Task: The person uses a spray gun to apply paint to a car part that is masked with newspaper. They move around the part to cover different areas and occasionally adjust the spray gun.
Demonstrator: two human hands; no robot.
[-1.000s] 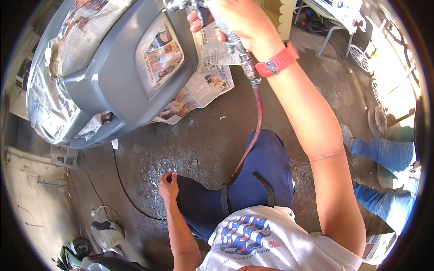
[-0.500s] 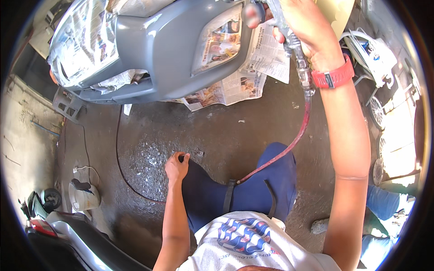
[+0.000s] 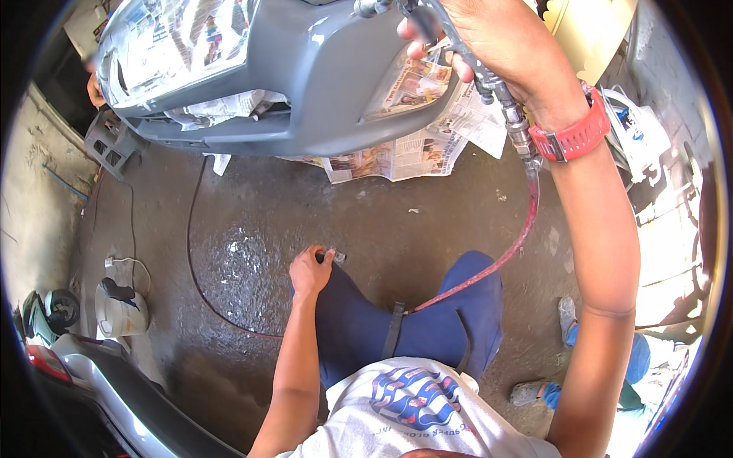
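Head view: a grey bumper (image 3: 328,84) is at the top, with newspaper and clear film over its openings. At the bumper's upper right, the right hand (image 3: 500,49) has its grip closed around the handle of a metal spray gun (image 3: 460,47). The gun overlaps the bumper's top edge in the view and is partly cut off by the picture's border. A red hose (image 3: 500,262) hangs from the gun's fitting, right of the bumper, and curves down across the dark blue trousers (image 3: 420,332) below it. A red watch (image 3: 569,141) circles the right wrist.

Well below the bumper, the left hand (image 3: 311,271) rests at the left knee with its fingers bent; I cannot tell whether that grip is open or closed.

Loose newspaper sheets (image 3: 397,159) show under the bumper's lower right edge. A grey hollow block (image 3: 111,145) is near its lower left end, and a pale bucket (image 3: 122,314) is farther below that end. To the bumper's lower right, 2 shoes (image 3: 566,317) of another person are on the floor (image 3: 267,206).
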